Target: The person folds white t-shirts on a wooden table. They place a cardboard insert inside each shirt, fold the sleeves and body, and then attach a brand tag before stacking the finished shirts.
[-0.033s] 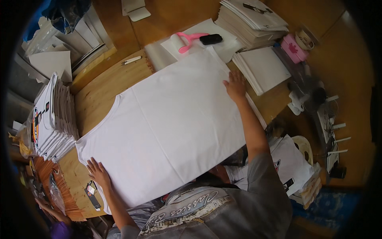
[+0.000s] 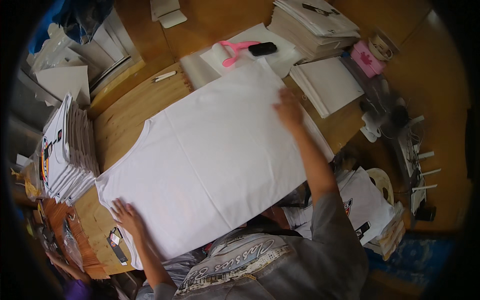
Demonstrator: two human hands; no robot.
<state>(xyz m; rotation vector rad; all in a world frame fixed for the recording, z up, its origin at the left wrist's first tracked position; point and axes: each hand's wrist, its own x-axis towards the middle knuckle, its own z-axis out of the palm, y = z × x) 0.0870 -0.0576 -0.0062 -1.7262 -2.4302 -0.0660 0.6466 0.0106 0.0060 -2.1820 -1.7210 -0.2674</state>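
A white shirt (image 2: 220, 145) lies spread across the wooden table, with faint creases running over it and a curved edge at its far left. My left hand (image 2: 129, 218) rests flat on the cloth near its left end, fingers stretched out. Just left of that hand, dark hang tags (image 2: 117, 246) lie at the shirt's edge. Over the cloth near the right end is my right hand (image 2: 290, 111), its thumb standing apart and its fingers smeared by motion. Whether those fingers pinch any fabric cannot be made out.
Folded printed shirts stand in a stack (image 2: 70, 152) at the left. Beyond the cloth lie a pink-handled lint roller (image 2: 230, 54), a black brush-like object (image 2: 262, 48) and a white-handled cutter (image 2: 166, 76). Card sheets (image 2: 327, 87) and a pink box (image 2: 367, 59) sit far right. Another person's arm (image 2: 67, 266) shows lower left.
My right hand has shifted a little left, off the right border of the cloth, and is now blurred. The left hand has moved slightly right.
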